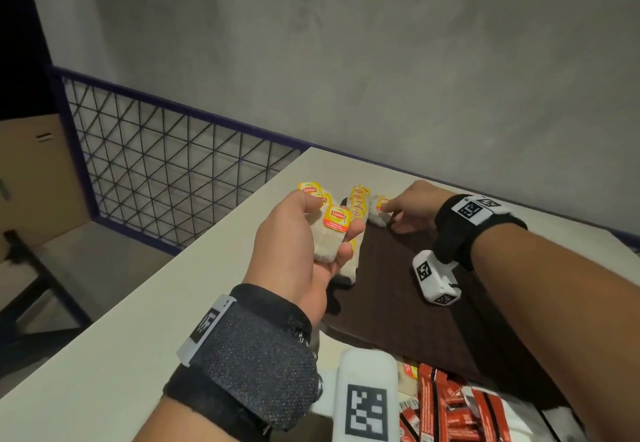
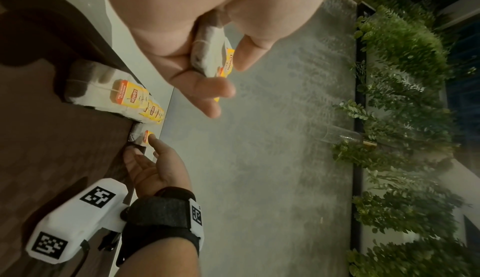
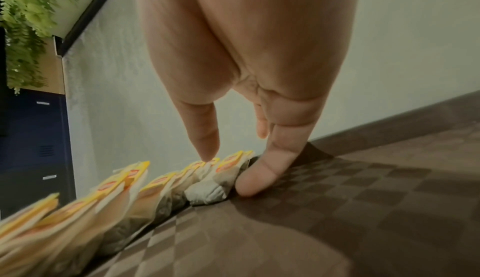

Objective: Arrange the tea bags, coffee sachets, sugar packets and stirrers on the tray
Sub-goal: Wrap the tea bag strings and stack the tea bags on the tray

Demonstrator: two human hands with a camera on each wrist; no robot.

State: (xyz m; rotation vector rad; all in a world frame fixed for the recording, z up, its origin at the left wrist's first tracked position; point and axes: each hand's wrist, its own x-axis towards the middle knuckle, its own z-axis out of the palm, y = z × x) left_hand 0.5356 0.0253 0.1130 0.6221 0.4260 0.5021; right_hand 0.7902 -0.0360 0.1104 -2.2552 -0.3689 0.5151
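Observation:
A dark brown checkered tray lies on the white table. Several yellow-tagged Lipton tea bags stand in a row along its left edge. My left hand hovers above that row and grips a small bunch of tea bags, also visible in the left wrist view. My right hand is at the tray's far left corner. Its straight index fingertip touches the tag of the end tea bag, and another finger lies on the tray beside that bag.
A heap of red coffee sachets lies at the near edge of the table, below the tray. The white table ends on the left at a drop beside a metal mesh railing. A grey wall rises just behind the tray.

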